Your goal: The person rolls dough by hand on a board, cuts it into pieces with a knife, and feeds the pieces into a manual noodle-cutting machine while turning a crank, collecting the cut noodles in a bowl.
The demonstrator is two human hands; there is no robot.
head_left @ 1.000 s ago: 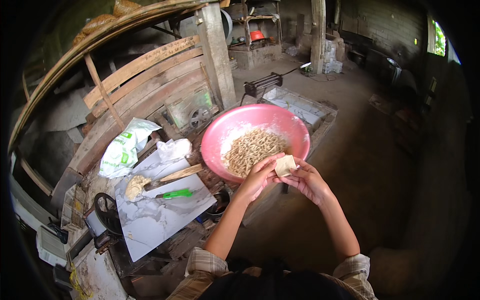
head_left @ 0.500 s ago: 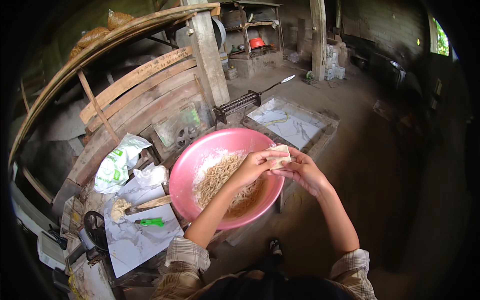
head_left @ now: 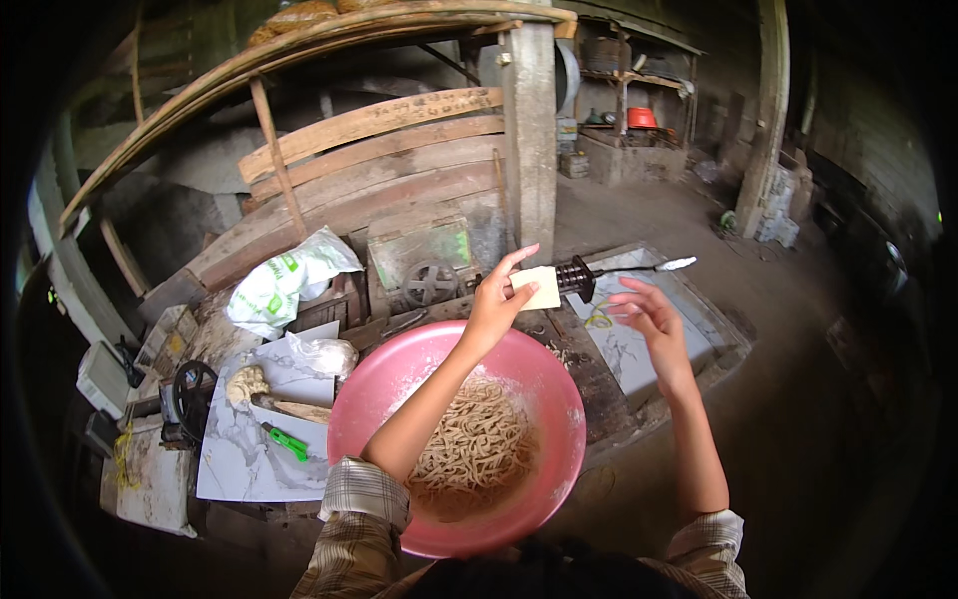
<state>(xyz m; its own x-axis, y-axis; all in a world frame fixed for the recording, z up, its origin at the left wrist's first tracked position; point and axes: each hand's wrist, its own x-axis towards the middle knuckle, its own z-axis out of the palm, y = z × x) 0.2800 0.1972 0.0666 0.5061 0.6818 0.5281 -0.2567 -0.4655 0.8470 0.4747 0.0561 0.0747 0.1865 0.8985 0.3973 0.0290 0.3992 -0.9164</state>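
While our left hand (head_left: 496,304) has a pale square (head_left: 540,288) clamped under its thumb, index finger poking up, our right hand (head_left: 654,324) hangs over to the right, fingers loosely spread apart. So the square's up near the far side of the pink basin (head_left: 559,429), with a dark roller (head_left: 576,280) peeking out just to its right. Inside the basin we've got a pile of floury strips (head_left: 474,439). Left of that, our marbled board (head_left: 235,464) has a green cutter (head_left: 286,442) and a dough lump (head_left: 246,383) on it, with a white bag (head_left: 289,285) farther back.
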